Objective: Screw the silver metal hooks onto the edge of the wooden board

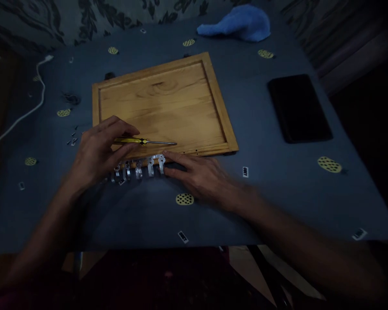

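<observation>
My left hand (pixel 100 148) is closed around the yellow handle of a screwdriver (pixel 161 142). Its thin metal shaft points right, over the lower part of a framed wooden board (pixel 161 107). A row of silvery metal hooks (pixel 151 167) lies along the board's near edge, its left end partly hidden by my left hand. The thumb and forefinger of my right hand (pixel 202 174) pinch the right end of this hook rail. Small dark holes show in the board's edge just right of the hooks.
Several small screws (pixel 72 135) lie left of the board, below a dark tangled bit (pixel 71 98). A white cable (pixel 22 116) runs down the left side. A black tablet-like object (pixel 300 107) rests at right, a blue cloth (pixel 239 23) at the back.
</observation>
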The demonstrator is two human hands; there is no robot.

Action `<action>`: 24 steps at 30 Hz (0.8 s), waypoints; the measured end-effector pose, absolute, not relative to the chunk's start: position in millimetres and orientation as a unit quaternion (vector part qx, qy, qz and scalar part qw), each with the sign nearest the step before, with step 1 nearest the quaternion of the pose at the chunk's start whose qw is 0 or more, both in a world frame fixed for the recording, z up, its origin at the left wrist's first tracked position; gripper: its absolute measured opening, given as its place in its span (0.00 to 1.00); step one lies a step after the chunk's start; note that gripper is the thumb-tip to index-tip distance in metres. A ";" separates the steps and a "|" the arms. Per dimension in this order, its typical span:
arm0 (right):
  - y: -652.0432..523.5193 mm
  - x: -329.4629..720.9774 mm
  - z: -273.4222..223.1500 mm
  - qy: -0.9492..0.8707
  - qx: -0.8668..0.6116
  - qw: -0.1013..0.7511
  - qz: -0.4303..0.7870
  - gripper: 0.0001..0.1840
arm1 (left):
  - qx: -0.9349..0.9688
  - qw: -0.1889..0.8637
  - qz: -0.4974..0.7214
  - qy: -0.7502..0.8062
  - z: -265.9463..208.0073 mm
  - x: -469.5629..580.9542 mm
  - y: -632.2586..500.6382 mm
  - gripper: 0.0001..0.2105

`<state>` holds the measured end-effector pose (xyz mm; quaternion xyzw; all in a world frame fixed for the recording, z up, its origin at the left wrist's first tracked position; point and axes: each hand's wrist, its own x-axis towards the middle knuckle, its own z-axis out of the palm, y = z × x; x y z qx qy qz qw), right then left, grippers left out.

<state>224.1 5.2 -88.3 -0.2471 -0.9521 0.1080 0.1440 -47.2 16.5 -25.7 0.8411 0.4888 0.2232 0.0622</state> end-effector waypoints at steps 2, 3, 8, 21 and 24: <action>5.1 223.8 -88.3 -0.952 -0.250 0.138 0.110 0.29 | 0.848 0.056 0.224 0.478 -26.1 -45.0 19.4 0.10; 5.0 223.8 -88.1 -0.952 -0.252 0.135 0.112 0.30 | 0.850 0.050 0.222 0.476 -27.0 -44.7 21.8 0.09; 4.2 225.5 -89.4 -0.950 -0.254 0.138 0.121 0.28 | 0.851 -0.008 0.204 0.484 -27.6 -40.2 19.2 0.09; 3.2 224.7 -89.6 -0.947 -0.253 0.156 0.124 0.23 | 0.850 0.047 0.170 0.496 -48.0 -7.7 -31.4 0.22; 2.8 224.5 -92.2 -0.949 -0.246 0.158 0.120 0.20 | 0.843 0.052 0.163 0.509 -51.4 -6.6 -31.6 0.23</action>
